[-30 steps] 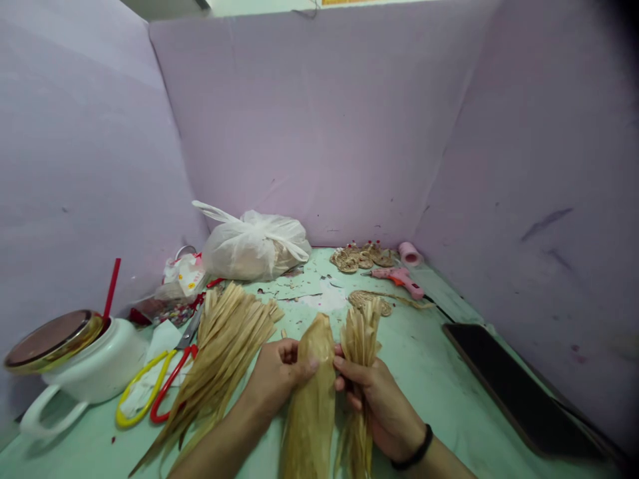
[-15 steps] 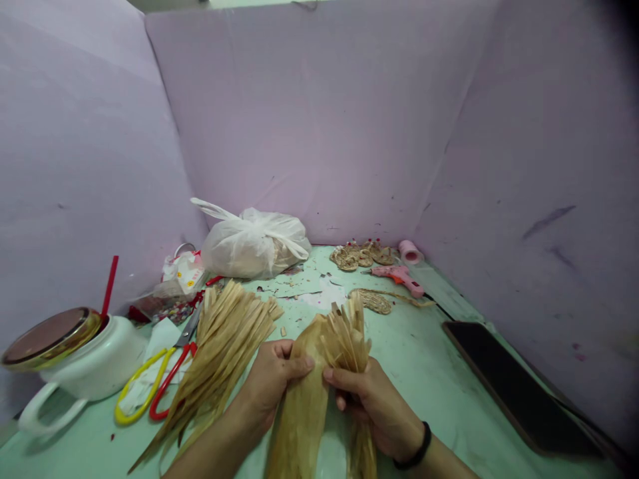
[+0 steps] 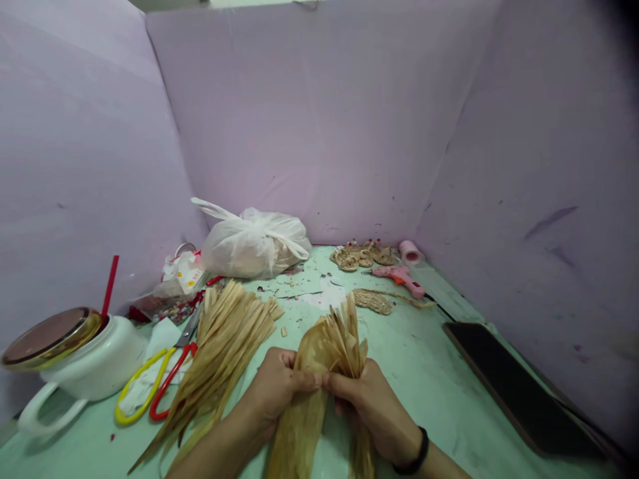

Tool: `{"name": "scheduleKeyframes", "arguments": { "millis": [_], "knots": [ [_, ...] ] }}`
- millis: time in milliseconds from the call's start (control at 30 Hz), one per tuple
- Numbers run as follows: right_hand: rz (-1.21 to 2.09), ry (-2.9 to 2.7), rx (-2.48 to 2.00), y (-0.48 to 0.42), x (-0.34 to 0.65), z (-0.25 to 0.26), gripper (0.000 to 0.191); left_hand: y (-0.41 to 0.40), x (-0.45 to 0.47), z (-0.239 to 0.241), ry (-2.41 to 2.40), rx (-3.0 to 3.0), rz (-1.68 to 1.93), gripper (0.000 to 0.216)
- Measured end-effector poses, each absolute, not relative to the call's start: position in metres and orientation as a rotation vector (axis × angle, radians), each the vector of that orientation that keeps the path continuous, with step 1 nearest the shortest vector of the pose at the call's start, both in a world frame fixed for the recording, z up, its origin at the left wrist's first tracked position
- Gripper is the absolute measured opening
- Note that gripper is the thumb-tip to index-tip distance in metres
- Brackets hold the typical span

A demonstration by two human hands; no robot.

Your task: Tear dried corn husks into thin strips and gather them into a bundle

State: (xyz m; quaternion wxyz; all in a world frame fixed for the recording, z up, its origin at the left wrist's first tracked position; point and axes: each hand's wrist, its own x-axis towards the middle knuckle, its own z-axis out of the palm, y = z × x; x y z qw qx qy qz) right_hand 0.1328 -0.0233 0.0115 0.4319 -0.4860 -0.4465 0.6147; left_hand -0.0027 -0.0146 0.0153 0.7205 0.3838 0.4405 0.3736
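Note:
My left hand (image 3: 277,389) and my right hand (image 3: 367,402) meet low in the middle, both closed on dried husk. A wide tan husk leaf (image 3: 302,426) runs from my left fingers down toward me. A bundle of narrow husk strips (image 3: 344,339) fans upward from my right hand and leans against the leaf's top. My thumbs pinch close together where the leaf and strips join. A black band circles my right wrist.
A pile of cut husk strips (image 3: 219,359) lies left of my hands, beside red and yellow scissors (image 3: 154,386). Further left stands a white mug with a gold lid (image 3: 64,362). At the back are a white plastic bag (image 3: 254,243), woven pieces (image 3: 359,256), a pink glue gun (image 3: 399,278). A dark phone (image 3: 514,386) lies right.
The strip bundle in my right hand has swung left against the wide leaf, and my two hands have closed in until their fingers nearly touch.

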Motion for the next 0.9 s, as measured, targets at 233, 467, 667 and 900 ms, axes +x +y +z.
{"name": "scheduleKeyframes", "arguments": {
  "millis": [233,467,667,900],
  "knots": [
    [1.401,-1.225,-1.396,-0.026,0.129,0.012,0.014,-0.021,0.007,0.016,1.057,0.957,0.836,0.012],
    [1.586,-1.124,-1.181,-0.027,0.131,0.005,0.01,-0.021,0.008,0.016,0.864,0.804,0.799,0.013],
    [1.837,-0.793,-0.991,-0.022,0.139,0.006,0.01,-0.014,-0.001,0.011,0.829,0.615,0.79,0.015],
    [1.964,-0.555,-0.951,-0.015,0.148,0.015,0.024,-0.009,-0.006,0.018,0.969,0.791,0.832,0.018]
  ]
}}
